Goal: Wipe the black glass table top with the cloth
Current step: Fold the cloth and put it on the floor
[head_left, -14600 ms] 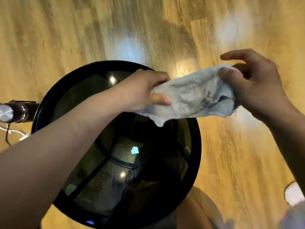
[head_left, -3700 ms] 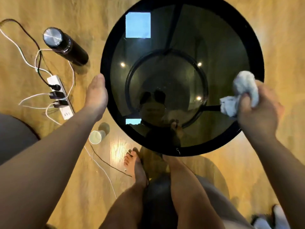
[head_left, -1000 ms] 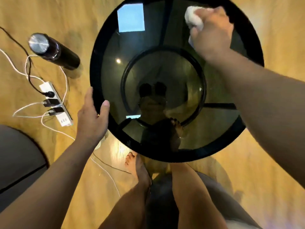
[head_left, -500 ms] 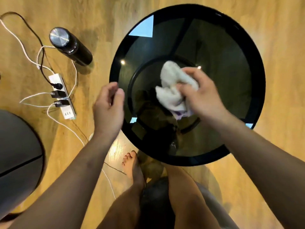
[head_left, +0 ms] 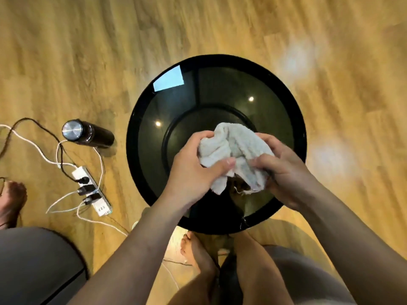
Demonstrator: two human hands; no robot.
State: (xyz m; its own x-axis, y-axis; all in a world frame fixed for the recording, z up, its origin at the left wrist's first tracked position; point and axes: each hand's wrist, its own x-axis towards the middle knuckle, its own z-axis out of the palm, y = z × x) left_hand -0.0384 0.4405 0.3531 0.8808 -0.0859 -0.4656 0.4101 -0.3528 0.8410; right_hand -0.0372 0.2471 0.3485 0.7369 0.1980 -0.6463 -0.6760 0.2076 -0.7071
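Observation:
The round black glass table top (head_left: pixel 273 100) stands on a wooden floor, seen from above. A crumpled white cloth (head_left: pixel 235 150) is held just above the table's middle. My left hand (head_left: pixel 193 170) grips the cloth's left side, thumb across its front. My right hand (head_left: pixel 284 168) grips its right side. A loose corner of the cloth hangs down between the hands. The near part of the glass is hidden behind my hands and forearms.
A black flask with a steel lid (head_left: pixel 88 134) lies on the floor left of the table. Beside it is a white power strip (head_left: pixel 91 191) with plugs and trailing cables. A dark seat (head_left: pixel 33 267) fills the lower left. My bare feet (head_left: pixel 196 254) are under the table's near edge.
My left hand left the table's rim and took hold of the cloth beside my right hand. The cloth is now bunched between both hands over the middle. The camera tilted, so the table sits lower in view.

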